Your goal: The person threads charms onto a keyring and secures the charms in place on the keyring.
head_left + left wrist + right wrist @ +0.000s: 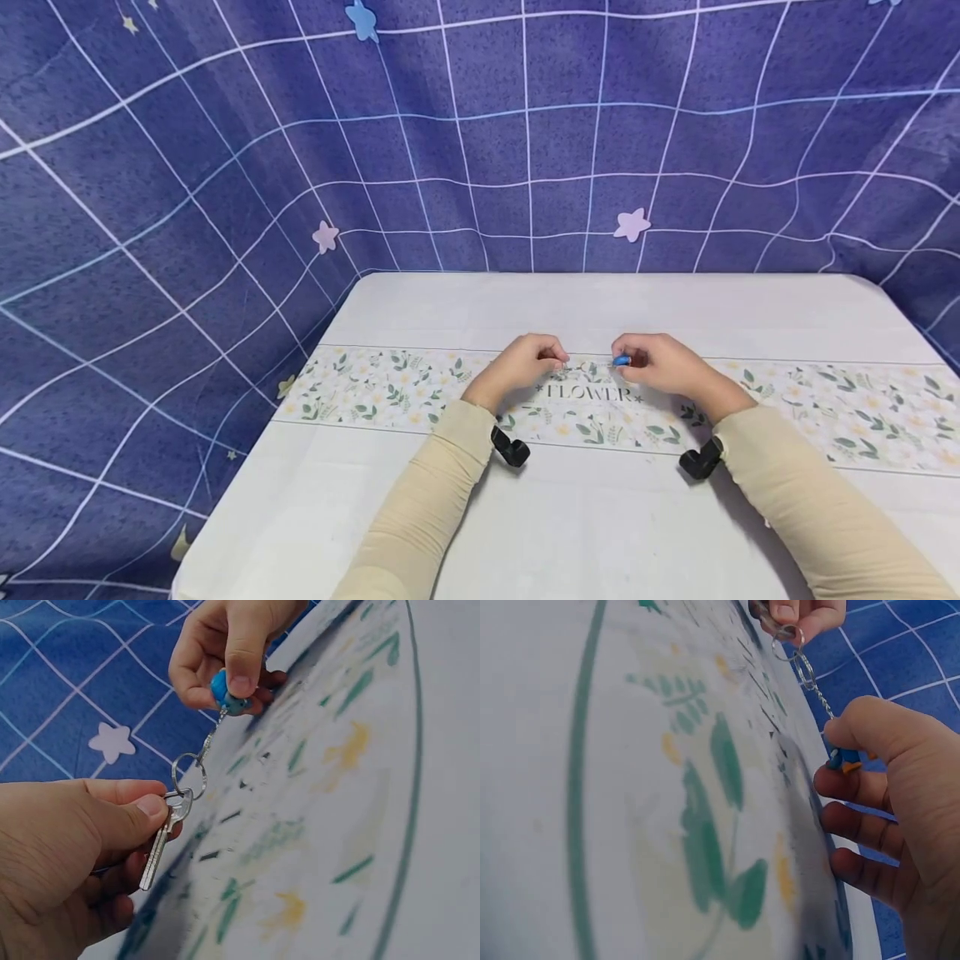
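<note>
Between thumb and forefinger, my left hand [67, 840] pinches the head of a silver key [159, 844]; its blade points downward. A metal split ring [189, 777] passes through the key and joins a short chain [213, 735]. At the chain's other end is a small blue figurine keychain [227, 693] with orange parts, which my right hand [907, 795] pinches with thumb and forefinger. The chain is stretched between both hands, just above the table. In the head view my left hand [521, 367] and right hand [663, 365] face each other, and the key is too small to make out.
Below the hands a floral runner [405, 390] printed with the word FLOWER crosses the white table [600, 517]. Behind and to the left hangs a blue curtain [480, 142] with a white grid and stars. Black wrist mounts [510, 447] sit on both sleeves.
</note>
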Demonstrator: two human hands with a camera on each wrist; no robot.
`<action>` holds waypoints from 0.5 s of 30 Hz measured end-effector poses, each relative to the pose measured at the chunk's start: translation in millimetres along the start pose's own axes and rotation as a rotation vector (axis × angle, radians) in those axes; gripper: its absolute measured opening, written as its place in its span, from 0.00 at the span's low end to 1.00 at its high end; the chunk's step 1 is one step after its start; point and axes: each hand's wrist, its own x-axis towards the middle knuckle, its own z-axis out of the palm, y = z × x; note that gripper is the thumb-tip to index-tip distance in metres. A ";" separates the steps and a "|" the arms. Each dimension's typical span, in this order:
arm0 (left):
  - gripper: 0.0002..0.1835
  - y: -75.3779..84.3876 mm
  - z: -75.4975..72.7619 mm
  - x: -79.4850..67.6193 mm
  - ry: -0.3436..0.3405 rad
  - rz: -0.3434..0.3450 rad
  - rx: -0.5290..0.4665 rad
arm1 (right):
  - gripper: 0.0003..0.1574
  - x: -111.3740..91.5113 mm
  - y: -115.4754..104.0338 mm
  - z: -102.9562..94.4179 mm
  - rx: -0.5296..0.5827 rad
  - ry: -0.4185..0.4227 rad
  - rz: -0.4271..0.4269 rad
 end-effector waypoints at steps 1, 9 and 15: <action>0.04 -1.9 1.4 -0.2 0.002 -0.005 0.005 | 0.11 0.2 0.0 0.9 -0.006 0.002 0.005; 0.04 -14.0 9.1 1.7 0.030 0.025 0.040 | 0.10 0.5 -2.0 6.3 -0.088 0.024 0.008; 0.07 -17.0 11.9 2.5 0.053 0.067 0.198 | 0.12 -2.7 -0.5 9.2 -0.112 0.055 0.009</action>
